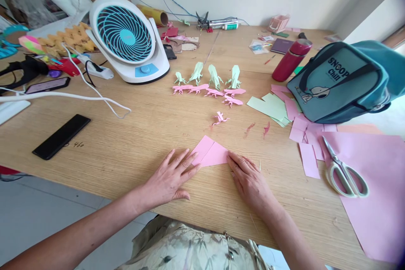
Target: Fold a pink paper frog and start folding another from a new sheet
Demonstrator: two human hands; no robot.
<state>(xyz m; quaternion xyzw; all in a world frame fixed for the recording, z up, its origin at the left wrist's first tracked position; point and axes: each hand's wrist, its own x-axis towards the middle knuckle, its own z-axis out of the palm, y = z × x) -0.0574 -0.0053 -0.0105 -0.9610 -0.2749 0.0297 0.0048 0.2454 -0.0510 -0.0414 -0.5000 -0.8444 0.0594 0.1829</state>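
Note:
A folded pink paper (209,152) lies flat on the wooden table (133,135) in front of me. My left hand (171,176) rests flat with fingers spread, its fingertips pressing the paper's left corner. My right hand (248,179) lies flat too, its fingertips on the paper's right corner. Beyond the paper sits one small pink origami figure (220,118). Farther back stand a row of green origami figures (209,75) and a row of pink origami figures (210,90).
Scissors (343,170) lie on a large pink sheet (376,202) at right, beside pink strips (305,139) and green sheets (270,107). A teal bag (344,80) and red bottle (291,60) stand behind. At left are a desk fan (126,38), white cable (95,97) and black phone (61,136).

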